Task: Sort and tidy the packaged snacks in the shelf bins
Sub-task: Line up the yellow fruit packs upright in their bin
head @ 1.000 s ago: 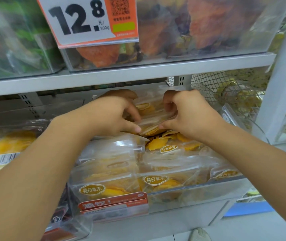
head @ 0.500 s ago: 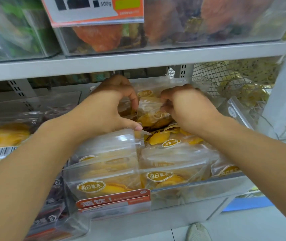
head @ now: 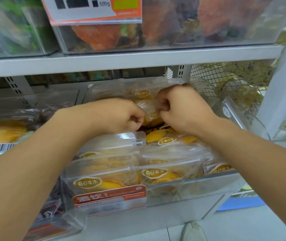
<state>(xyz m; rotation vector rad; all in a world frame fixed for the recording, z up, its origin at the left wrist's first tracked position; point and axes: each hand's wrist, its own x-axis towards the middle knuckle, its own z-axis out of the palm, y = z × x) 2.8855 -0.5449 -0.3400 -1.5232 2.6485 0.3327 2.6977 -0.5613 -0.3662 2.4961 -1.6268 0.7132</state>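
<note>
Both hands reach into the clear bin [head: 182,192] on the lower shelf. Left hand [head: 116,115] and right hand [head: 182,108] sit close together, knuckles toward the camera, fingers curled and pinching the same pack [head: 147,105] of yellow dried fruit from either side. The pack stands roughly upright at the back of the bin, just ahead of both hands, its label oval near the top, its face toward the camera. Its long axis cannot be told; the hands cover too much of it.

Below the wrists, nearer the camera, more packs [head: 104,178] of the same kind lie stacked in rows, long axes running left to right, faces tilted up. One pack [head: 166,140] under the right hand lies with its label upside down.

An orange tag [head: 109,197] is clipped to the bin front, below the left forearm. Above the hands, the grey upper shelf [head: 138,60] carries clear bins of orange and dark snacks, with a price card [head: 93,9]. Right of the right hand is wire mesh [head: 225,79] and a white upright post [head: 281,84]. A shoe [head: 192,231] shows on the pale floor [head: 243,223] below.
</note>
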